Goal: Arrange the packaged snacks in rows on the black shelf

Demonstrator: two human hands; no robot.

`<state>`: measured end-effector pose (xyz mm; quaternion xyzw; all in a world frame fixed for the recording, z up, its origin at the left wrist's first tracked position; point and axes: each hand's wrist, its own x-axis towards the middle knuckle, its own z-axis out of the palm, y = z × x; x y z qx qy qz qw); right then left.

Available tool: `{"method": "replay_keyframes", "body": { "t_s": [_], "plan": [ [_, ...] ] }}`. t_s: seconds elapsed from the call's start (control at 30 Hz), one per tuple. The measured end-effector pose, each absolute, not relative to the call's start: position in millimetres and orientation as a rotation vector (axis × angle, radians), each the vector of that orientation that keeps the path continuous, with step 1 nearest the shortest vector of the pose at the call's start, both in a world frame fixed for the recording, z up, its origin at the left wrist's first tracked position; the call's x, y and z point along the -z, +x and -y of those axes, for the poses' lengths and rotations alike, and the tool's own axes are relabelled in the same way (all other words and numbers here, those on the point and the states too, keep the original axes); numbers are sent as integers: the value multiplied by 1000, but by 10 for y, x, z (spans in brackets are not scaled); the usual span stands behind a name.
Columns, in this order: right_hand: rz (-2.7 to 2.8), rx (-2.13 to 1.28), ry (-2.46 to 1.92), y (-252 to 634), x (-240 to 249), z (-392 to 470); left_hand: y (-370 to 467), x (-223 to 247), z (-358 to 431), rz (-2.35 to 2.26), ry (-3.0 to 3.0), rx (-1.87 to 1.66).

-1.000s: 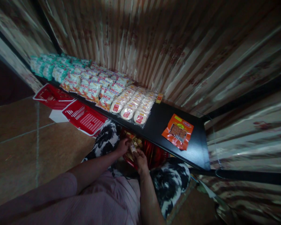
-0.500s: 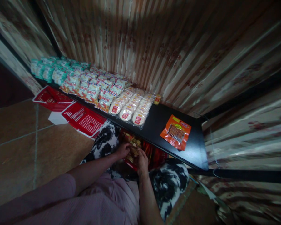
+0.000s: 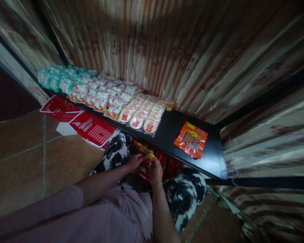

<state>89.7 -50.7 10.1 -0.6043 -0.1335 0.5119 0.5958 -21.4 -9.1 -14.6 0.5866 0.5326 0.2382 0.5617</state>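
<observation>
Under the shelf's front edge, both hands are at a small yellow-gold packet (image 3: 149,156) over a red basket (image 3: 142,177). My right hand (image 3: 155,170) is closed, its fingers pinching the packet. My left hand (image 3: 134,162) has its bent fingers at the packet's left edge, gripping it there. Gold and red packets (image 3: 140,147) lie in the basket behind my fingers. Dim light and the hands hide much of the packet, and I cannot read its label.
On the black shelf (image 3: 171,141) stand rows of green packets (image 3: 66,84), white-and-orange snack bags (image 3: 97,98) and clear-wrapped round white crackers (image 3: 150,124). An orange packet (image 3: 191,139) lies at the right. Two red baskets (image 3: 95,130) sit at the left. A pleated curtain (image 3: 152,50) hangs behind.
My right hand has risen slightly and turned over the gold packet, whose yellow face now shows. My left hand stays close beside it. The view has shifted a little.
</observation>
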Motion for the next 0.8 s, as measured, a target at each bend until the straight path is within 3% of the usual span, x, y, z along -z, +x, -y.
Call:
{"method": "replay_keyframes", "body": {
  "t_s": [0.33, 0.63, 0.8],
  "plan": [
    [302, -1235, -1417, 900, -176, 562, -213, 64, 140, -1284, 1384, -603],
    [522, -981, -1635, 1033, -194, 599, -201, -161, 105, -1194, 1353, -640],
    [519, -1143, -1599, 1083, -213, 633, -256, -277, -13, -1105, 1261, -625]
  ]
}}
